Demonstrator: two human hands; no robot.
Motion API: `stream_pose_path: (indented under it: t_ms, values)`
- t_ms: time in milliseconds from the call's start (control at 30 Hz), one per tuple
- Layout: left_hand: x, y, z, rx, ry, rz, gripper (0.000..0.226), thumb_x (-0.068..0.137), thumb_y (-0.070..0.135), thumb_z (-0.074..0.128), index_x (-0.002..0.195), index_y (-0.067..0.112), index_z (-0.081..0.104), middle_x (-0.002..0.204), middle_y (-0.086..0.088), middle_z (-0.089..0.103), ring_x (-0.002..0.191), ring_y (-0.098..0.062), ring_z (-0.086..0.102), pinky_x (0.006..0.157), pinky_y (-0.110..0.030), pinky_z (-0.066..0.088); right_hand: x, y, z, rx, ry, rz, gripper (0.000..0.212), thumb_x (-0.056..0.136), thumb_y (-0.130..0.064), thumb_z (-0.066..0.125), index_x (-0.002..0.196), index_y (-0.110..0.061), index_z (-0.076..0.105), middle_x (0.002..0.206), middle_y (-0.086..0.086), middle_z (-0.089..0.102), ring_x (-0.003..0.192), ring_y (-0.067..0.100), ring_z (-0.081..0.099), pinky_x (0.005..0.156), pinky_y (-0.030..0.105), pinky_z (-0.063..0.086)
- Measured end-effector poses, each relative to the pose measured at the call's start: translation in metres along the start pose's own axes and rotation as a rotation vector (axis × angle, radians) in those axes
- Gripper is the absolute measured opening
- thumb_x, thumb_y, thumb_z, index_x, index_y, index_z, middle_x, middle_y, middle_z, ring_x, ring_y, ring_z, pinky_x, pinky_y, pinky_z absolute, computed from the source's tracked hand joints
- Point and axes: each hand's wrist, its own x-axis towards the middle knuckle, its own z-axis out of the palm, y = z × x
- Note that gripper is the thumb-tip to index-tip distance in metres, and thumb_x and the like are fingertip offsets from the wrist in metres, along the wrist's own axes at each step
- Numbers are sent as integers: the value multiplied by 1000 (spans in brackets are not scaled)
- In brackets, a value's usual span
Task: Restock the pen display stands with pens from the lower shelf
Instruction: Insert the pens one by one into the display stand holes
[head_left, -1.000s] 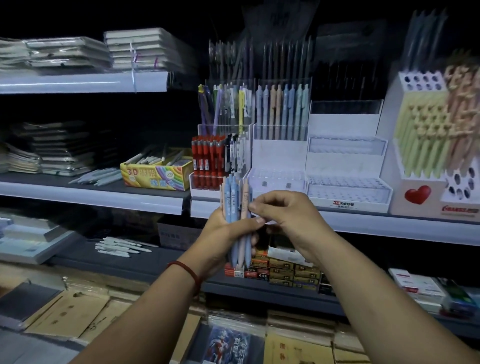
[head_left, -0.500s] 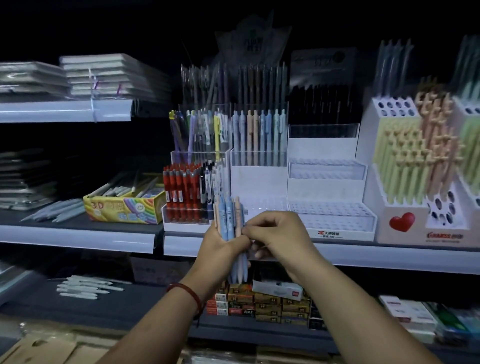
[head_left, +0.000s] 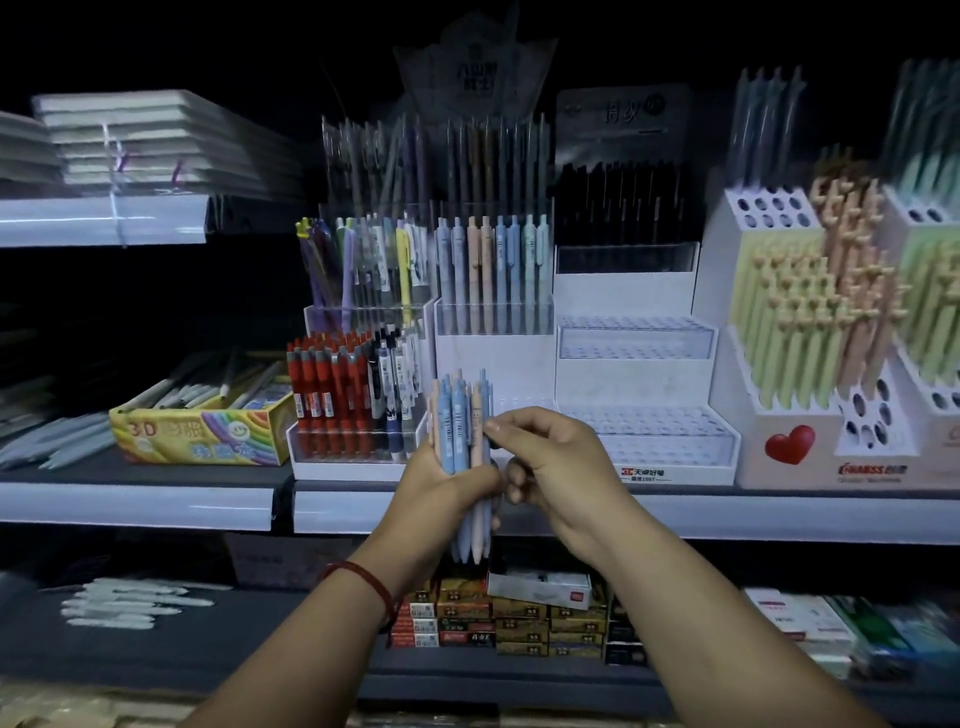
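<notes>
Left hand (head_left: 447, 483) has fingers and thumb wrapped tight round a bundle of pastel pens (head_left: 460, 415), blue and peach barrels standing upright, clicker ends poking up above the fist, tips hanging out below it. Right hand (head_left: 550, 462) sits just to the right, touching the bundle, thumb and forefinger pinching the pen on the bundle's right edge near its top, the other fingers curled underneath. The bundle hangs on the near side of the middle shelf (head_left: 156, 501), right in front of the white stepped stand (head_left: 493, 364), level with its lowest step. Up on that stand's higher step, a row of matching pastel pens (head_left: 493, 270) stands upright behind clear plastic. Just right of it is a second white stand (head_left: 639, 343) with clear perforated tiers. Just left, a stand packed with red pens (head_left: 327, 389), and further left a yellow box (head_left: 202, 431) with pens lying in it. Far right, the heart stand (head_left: 789, 444) carries yellow-green and peach pens. Directly beneath the hands, on the lower shelf, stacked small boxes (head_left: 519, 618). A red cord (head_left: 363, 577) circles the left wrist
</notes>
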Motion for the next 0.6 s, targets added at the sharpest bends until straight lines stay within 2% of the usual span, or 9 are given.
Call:
stream_pose_path:
  t_ms: [67,167,267,333,433,533,600]
  values:
    - [4,-1,0,4,7,-9,36,76,5,70,110,0,58,75,-16,60,63,-26,59,57,-35,52,5,-4,0,-29,66,-52,9,95,-12,70,86,-9,69,63,11,54,48,18,48,44,27,43]
    - [9,-5,-2,40,63,-5,32,74,1,70,101,0,55,68,-15,53,55,-25,54,54,-35,53,19,-19,-5,77,197,-124,7,99,-10,65,93,-7,68,84,8,68,56,16,62,46,25,47]
    - [18,-14,-9,129,158,56,34,83,-13,65,109,8,56,67,-13,54,53,-27,54,53,-37,54,38,-36,-16,100,326,-226,9,102,-10,60,97,-4,64,93,9,71,60,17,70,52,24,55]
    - [26,-16,-13,135,210,97,33,86,-13,64,108,10,56,68,-14,56,53,-29,54,54,-39,54,50,-41,-20,-5,362,-300,10,104,-12,58,98,-4,60,96,12,71,63,21,74,58,28,59]
    - [38,-17,-18,134,262,153,25,88,-10,67,104,5,56,66,-16,58,52,-30,53,52,-39,53,66,-39,-16,-201,365,-388,7,103,-12,58,97,-12,54,96,13,68,64,25,75,64,36,63]
    - [48,-19,-24,169,294,209,35,86,-13,67,115,4,56,67,-12,60,48,-29,53,47,-34,51,82,-34,-10,-357,365,-439,9,103,-12,57,101,-19,52,96,8,66,62,22,74,59,28,60]
    - [52,-21,-27,157,320,234,31,83,-10,70,107,4,57,67,-13,59,46,-27,54,47,-34,52,91,-28,-8,-451,364,-477,6,103,-13,56,105,-18,53,94,2,65,63,19,73,61,31,60]
